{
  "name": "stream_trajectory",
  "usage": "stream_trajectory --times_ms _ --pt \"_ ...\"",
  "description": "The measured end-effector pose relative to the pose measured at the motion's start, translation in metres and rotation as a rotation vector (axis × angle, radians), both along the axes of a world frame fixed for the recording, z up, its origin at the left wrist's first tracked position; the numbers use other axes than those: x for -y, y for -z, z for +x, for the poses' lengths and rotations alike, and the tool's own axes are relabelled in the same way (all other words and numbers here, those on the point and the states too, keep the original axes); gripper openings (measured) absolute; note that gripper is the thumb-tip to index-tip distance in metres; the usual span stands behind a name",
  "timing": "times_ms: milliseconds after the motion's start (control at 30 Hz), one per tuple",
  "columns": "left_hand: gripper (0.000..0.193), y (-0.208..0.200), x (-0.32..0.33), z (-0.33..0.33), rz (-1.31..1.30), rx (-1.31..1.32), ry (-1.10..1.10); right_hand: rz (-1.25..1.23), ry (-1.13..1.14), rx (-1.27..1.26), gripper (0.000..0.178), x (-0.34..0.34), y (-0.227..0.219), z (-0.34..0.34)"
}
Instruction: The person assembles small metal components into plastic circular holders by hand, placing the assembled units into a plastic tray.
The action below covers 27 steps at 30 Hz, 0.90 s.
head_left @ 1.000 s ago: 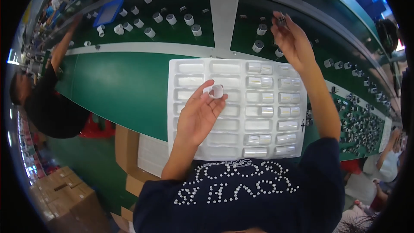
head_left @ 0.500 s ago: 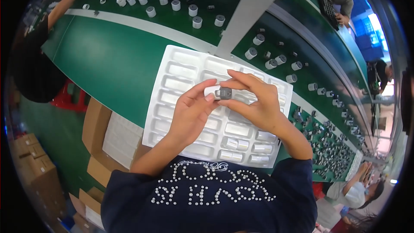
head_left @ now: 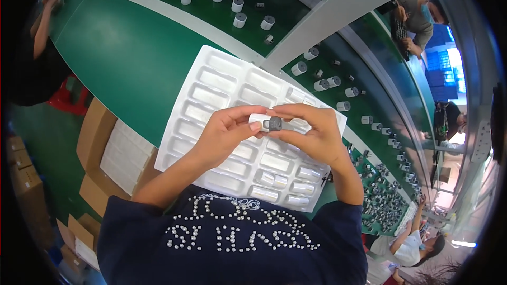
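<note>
"Big picture first: a green table (head_left: 121,58) sweeps across in front of you, and a long pale rail (head_left: 185,26) borders its far side."

"And on that table, right below your hands, sits the white tray (head_left: 217,79), lying at a slant, row upon row of pockets!"

"Now your hands. They're together over the tray, index fingertips practically meeting."

"Your left hand (head_left: 229,129) comes in from the left, thumb and finger clamped on a white cylinder (head_left: 257,121)."

"And your right hand (head_left: 311,132) pinches the dark piece (head_left: 274,123) from the other side!"

"Where's that cylinder, exactly? Up above the middle of the tray, lying sideways between your two hands, while more cylinders (head_left: 272,179) fill pockets near your right forearm."

"Last and smallest, the dark piece: it's at the cylinder's right end. How deep it sits, I can't tell; your fingers partly cover it."
</note>
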<state>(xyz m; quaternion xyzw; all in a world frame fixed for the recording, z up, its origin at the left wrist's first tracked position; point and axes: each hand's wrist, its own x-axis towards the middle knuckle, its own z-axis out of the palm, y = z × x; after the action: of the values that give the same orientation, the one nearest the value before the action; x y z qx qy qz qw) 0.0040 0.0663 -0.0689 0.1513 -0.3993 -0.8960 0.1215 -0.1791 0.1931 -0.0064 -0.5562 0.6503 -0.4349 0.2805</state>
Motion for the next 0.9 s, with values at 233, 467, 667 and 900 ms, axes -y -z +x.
stream_trajectory --times_ms 233,467,667,900 --pt "0.042 0.0 -0.027 -0.008 -0.078 0.083 -0.072 -0.231 -0.028 -0.358 0.04 0.001 0.019 0.02" --pt "0.05 0.017 -0.01 -0.029 -0.142 0.214 0.28 -0.201 -0.098 -0.444 0.042 -0.002 0.017 0.006" --pt "0.066 -0.003 -0.037 -0.015 -1.162 0.004 0.212 0.06 0.477 -0.402 0.036 0.013 0.032 -0.135" --pt "0.049 0.035 -0.069 -0.018 -1.726 -0.24 0.582 0.221 0.542 -0.666 0.044 0.017 0.163 -0.352"
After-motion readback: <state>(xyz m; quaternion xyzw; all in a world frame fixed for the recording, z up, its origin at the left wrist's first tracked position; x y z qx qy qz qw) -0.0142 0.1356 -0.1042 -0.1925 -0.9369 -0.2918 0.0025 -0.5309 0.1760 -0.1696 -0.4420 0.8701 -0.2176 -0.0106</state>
